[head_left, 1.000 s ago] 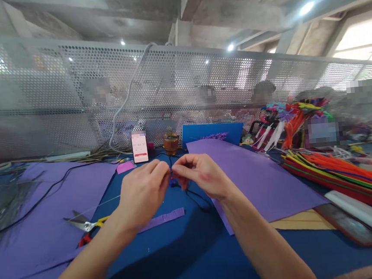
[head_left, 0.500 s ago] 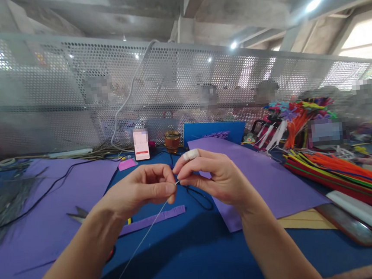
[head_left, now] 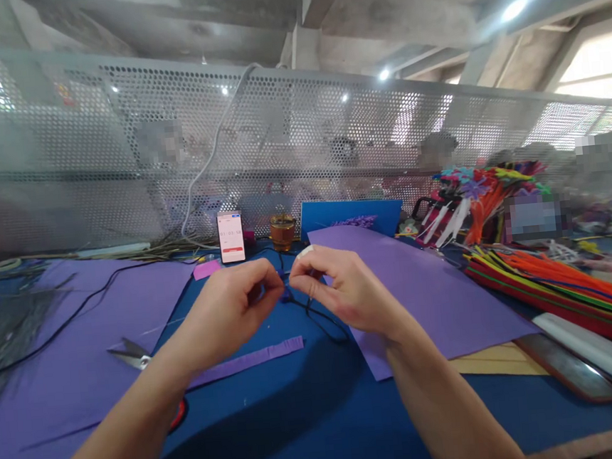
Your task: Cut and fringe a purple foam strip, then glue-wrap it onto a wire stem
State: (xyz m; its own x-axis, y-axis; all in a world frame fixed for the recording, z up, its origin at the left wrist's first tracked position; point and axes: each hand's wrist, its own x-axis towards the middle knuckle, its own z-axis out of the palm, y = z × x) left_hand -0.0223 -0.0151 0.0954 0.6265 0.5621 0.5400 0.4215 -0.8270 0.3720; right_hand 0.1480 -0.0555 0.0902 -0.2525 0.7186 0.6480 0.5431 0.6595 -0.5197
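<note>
My left hand is closed in a pinch, knuckles up, over the middle of the blue table. Just right of it my right hand is pinched too, with a white wrap on one finger. The fingertips of both hands are close together; what lies between them is too small to make out. Below them lies a narrow purple strip. Scissors lie partly under my left forearm, one red handle showing. A black cable loops behind my right hand.
Purple sheets lie on the right and left. A phone stands upright beside an amber jar. Dark wires lie far left. Colourful pipe cleaners, a white bar and a framed glass piece are at right.
Both hands have turned, with the knuckles rolled upward and the fingertips raised slightly. The pale thread that ran down from my left hand no longer shows there; a faint line appears left of my wrist.
</note>
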